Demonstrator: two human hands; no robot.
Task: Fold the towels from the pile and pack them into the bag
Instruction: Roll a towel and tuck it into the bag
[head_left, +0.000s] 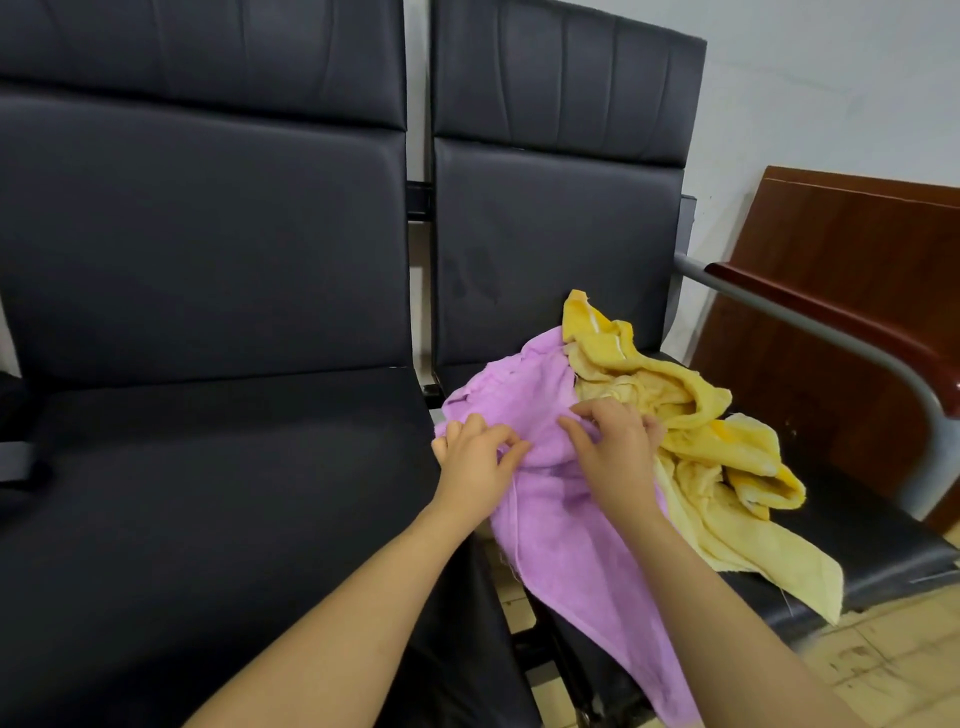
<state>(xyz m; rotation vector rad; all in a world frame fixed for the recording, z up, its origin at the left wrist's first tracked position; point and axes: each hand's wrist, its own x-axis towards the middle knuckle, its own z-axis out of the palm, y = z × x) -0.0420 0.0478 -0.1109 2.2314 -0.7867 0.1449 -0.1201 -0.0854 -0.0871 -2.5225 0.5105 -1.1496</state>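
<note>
Both hands sit mid-frame on the purple towel (561, 499); left hand (475, 460) and right hand (613, 449) pinch its cloth; its length trails toward the lower right, off the seat edge.

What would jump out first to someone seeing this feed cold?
The bright crumpled pile on the right-hand black padded seat: a lilac terry towel draping over the seat's front edge, with a rumpled yellow terry towel beside it on the right. Next, both hands gripping the lilac towel near its top, the left hand at its left edge and the right hand in the middle. No bag shows.
</note>
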